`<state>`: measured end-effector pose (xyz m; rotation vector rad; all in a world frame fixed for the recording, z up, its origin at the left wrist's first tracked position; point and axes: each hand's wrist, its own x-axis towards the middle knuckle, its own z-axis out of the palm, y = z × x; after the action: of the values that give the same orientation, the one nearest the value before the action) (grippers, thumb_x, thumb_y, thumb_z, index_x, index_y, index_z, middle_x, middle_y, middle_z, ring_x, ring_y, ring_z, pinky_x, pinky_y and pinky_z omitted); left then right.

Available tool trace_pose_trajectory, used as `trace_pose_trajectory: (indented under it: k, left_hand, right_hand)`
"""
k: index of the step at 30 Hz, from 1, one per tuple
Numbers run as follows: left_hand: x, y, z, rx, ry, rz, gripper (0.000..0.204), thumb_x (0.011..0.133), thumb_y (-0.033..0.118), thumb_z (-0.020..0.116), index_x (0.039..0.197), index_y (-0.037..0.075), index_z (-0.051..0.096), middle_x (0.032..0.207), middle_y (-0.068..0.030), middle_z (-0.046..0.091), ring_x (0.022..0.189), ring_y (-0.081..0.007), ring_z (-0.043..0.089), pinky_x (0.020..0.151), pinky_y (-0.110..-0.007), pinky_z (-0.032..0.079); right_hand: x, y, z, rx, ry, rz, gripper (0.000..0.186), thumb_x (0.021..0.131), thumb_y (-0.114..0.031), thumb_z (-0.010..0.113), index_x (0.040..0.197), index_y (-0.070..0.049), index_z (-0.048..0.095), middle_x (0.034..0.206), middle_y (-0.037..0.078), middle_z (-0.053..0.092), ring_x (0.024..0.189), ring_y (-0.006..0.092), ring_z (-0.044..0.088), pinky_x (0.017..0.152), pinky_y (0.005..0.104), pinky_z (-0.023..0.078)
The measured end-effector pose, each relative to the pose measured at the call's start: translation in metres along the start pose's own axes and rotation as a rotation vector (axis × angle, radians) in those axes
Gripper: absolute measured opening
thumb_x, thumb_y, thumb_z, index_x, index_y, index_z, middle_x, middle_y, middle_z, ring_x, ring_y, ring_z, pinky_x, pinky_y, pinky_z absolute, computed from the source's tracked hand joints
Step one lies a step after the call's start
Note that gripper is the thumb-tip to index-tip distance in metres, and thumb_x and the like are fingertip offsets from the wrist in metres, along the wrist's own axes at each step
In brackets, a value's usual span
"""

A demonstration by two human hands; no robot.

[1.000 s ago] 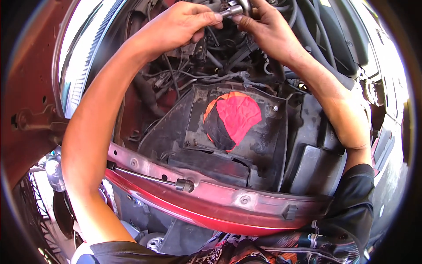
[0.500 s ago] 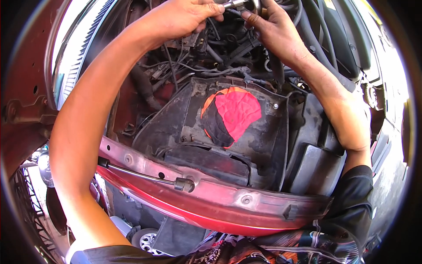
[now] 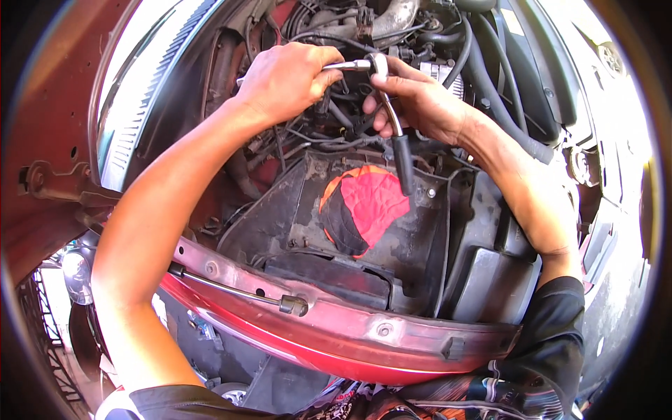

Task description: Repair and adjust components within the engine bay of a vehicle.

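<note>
Above the engine bay, both hands are at a ratchet wrench (image 3: 403, 162) with a chrome head and a black grip that hangs down. My left hand (image 3: 297, 75) is closed round the chrome extension bar (image 3: 355, 66) fitted to the ratchet's head; a bit of bright metal shows on the far side of that fist. My right hand (image 3: 427, 101) pinches the ratchet head, thumb on the near side, lower fingers curled loosely beside the shaft. Below the grip lies a red, orange and black cloth cap (image 3: 371, 210).
The cap rests on a dirty black tray (image 3: 427, 231) in the engine bay. Hoses and wiring (image 3: 336, 140) crowd beyond it. A red front panel (image 3: 350, 322) runs across the near side, with a metal strut (image 3: 231, 288) lying along it. A black box (image 3: 495, 287) stands at right.
Both hands have come down and nearer with the ratchet, so its head and black grip now show in full. The view has shifted slightly; the cap lies as before.
</note>
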<state>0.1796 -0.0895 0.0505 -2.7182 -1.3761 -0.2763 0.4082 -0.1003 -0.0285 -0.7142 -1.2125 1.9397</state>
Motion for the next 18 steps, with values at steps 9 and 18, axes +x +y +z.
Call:
trace_pose_trajectory:
  k: [9,18]
  left_hand:
    - [0.018,0.005,-0.009,-0.431,-0.253,-0.128,0.04,0.097,0.036,0.066,0.104,-0.002,0.07,0.074,-0.0085,0.064,0.071,-0.0164,0.061,0.067,-0.035,0.047]
    - [0.025,-0.014,-0.04,-0.792,-0.29,-0.132,0.038,0.103,0.041,0.062,0.101,0.005,0.074,0.067,0.0072,0.051,0.059,-0.002,0.042,0.053,-0.022,0.031]
  right_hand:
    - [0.005,-0.001,-0.002,0.197,0.111,0.082,0.03,0.102,-0.044,0.064,0.108,-0.014,0.063,0.068,-0.006,0.046,0.052,0.0062,0.038,0.048,0.0241,0.031]
    - [0.006,-0.021,-0.021,0.361,-0.196,-0.154,0.056,0.11,-0.045,0.034,0.151,-0.006,0.039,0.113,0.022,0.067,0.088,0.0293,0.071,0.08,0.042,0.061]
